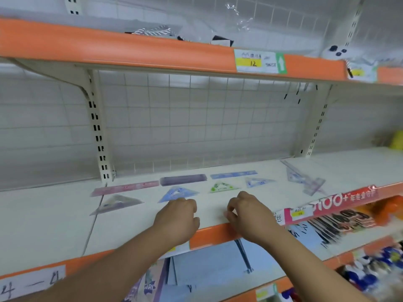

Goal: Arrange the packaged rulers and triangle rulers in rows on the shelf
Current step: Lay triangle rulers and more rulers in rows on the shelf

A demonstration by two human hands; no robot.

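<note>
Here both hands hover over the front of the white shelf (54,225). The left hand (176,216) has its fingers curled under, knuckles just short of the blue triangle (177,192) at its twelve o'clock. The right hand (246,212) bends thumb and forefinger toward each other. Whether either hand holds anything cannot be told. The back row runs pink ruler (124,188), purple ruler (183,179), blue ruler (233,174). The front row runs grey-violet triangle (117,203), blue triangle, green triangle (222,187), pale-blue triangle (258,182). At two o'clock from the right hand, an unsorted pile (305,179) of clear pieces lies crossed. The step in hand is judged to be straightening the front row. Each piece is best slid flat by its edges, long side parallel to the shelf lip, with even gaps. The sleeves look thin, glossy and slippery; the pieces are flat, rigid-looking translucent plastic.
</note>
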